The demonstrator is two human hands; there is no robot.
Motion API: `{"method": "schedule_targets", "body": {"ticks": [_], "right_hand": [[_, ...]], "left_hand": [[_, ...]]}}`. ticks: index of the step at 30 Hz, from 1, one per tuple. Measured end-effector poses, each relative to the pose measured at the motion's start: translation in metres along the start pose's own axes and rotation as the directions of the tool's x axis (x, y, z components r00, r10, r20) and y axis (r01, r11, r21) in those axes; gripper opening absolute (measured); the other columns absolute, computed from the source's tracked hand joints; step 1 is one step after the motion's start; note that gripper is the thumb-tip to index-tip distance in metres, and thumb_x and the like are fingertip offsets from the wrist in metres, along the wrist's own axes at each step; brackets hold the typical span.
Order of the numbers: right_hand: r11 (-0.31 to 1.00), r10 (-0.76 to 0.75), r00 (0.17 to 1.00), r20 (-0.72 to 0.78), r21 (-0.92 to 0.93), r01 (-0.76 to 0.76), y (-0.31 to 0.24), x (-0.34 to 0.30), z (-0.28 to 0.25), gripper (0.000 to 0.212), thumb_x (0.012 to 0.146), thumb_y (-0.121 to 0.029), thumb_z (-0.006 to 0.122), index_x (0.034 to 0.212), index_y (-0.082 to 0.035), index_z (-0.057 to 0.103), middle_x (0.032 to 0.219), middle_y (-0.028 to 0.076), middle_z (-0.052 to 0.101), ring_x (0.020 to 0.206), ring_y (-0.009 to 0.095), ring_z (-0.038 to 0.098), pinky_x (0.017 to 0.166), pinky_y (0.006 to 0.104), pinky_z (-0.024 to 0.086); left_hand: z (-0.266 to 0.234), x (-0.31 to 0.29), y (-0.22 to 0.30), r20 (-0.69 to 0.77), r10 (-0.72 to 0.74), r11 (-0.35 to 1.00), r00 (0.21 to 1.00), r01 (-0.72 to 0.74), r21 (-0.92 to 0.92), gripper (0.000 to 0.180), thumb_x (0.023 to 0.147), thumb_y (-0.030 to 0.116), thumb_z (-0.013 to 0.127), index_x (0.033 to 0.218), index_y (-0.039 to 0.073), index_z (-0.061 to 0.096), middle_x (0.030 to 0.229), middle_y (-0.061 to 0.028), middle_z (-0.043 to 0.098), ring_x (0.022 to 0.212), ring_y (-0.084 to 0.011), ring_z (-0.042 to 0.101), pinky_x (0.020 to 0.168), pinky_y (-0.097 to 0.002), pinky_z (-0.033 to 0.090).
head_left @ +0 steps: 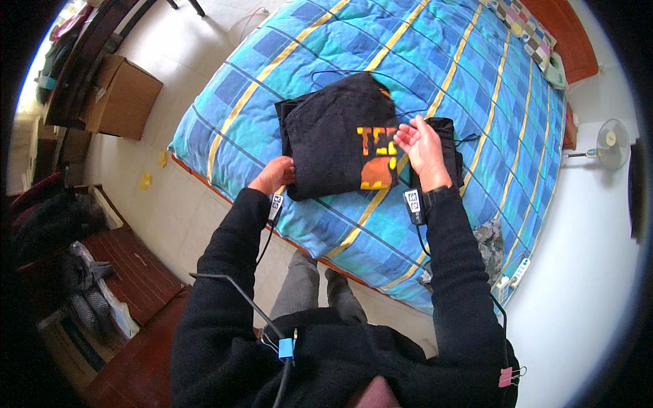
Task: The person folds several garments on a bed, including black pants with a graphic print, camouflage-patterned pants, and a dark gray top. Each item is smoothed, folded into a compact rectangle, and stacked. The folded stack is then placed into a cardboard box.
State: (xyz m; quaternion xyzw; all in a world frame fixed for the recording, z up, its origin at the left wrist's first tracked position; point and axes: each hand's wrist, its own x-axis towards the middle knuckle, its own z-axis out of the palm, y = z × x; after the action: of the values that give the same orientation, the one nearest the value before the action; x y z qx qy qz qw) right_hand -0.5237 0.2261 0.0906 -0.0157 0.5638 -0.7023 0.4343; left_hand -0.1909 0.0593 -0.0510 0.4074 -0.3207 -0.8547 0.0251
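A black printed shirt lies folded near the bed's front edge; the left hand pinches its left side, the right hand, fingers loosely spread, beside its right.

Tips of my L fingers were hidden at the edge of the folded blk garment, so couldn't tell how much cloth they had. Its print got cut off at the R edge. My R hand & wrist covered pt of the 2nd blk garment. Thin dark loop was partly hidden behind cloth. My R sleeve hid pt of a crumpled grey item, type unclear. Bed ran off the top; dark pile far L was too murky to ID.
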Motion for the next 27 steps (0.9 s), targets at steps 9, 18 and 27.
{"method": "schedule_targets", "body": {"ticks": [9,18,27], "right_hand": [[0.598,-0.156,0.955,-0.253,-0.794,-0.112,0.151,-0.020,-0.096,0.049,0.083,-0.035,0.071,0.113,0.000,0.055,0.100,0.010,0.062,0.089,0.018,0.060,0.076,0.0335,0.050],[0.875,0.012,0.978,-0.210,-0.471,-0.112,0.141,-0.021,-0.065,0.046,0.077,-0.018,0.079,0.113,0.002,0.057,0.103,0.006,0.063,0.091,0.014,0.060,0.080,0.0269,0.047],[0.929,0.002,0.976,-0.220,-0.360,-0.083,0.150,-0.025,-0.052,0.049,0.078,-0.031,0.077,0.106,0.005,0.060,0.099,0.009,0.065,0.087,0.014,0.060,0.078,0.0282,0.049]], "left_hand": [[0.031,-0.016,0.008,-0.040,-0.022,0.994,0.999,0.018,-0.109,0.045,0.093,0.046,0.052,0.113,0.006,0.057,0.104,-0.0043,0.064,0.088,-0.0196,0.061,0.078,-0.0309,0.046],[0.073,-0.011,0.010,-0.195,0.573,0.820,0.796,-0.549,0.164,0.048,0.077,0.000,0.069,0.122,0.000,0.052,0.113,-0.0094,0.062,0.100,-0.0202,0.060,0.092,-0.0329,0.045],[0.046,0.006,-0.016,-0.467,0.348,0.904,0.813,-0.423,-0.063,0.042,0.081,0.004,0.067,0.121,0.003,0.054,0.113,-0.0065,0.061,0.099,-0.0193,0.058,0.091,-0.0313,0.043]]}}
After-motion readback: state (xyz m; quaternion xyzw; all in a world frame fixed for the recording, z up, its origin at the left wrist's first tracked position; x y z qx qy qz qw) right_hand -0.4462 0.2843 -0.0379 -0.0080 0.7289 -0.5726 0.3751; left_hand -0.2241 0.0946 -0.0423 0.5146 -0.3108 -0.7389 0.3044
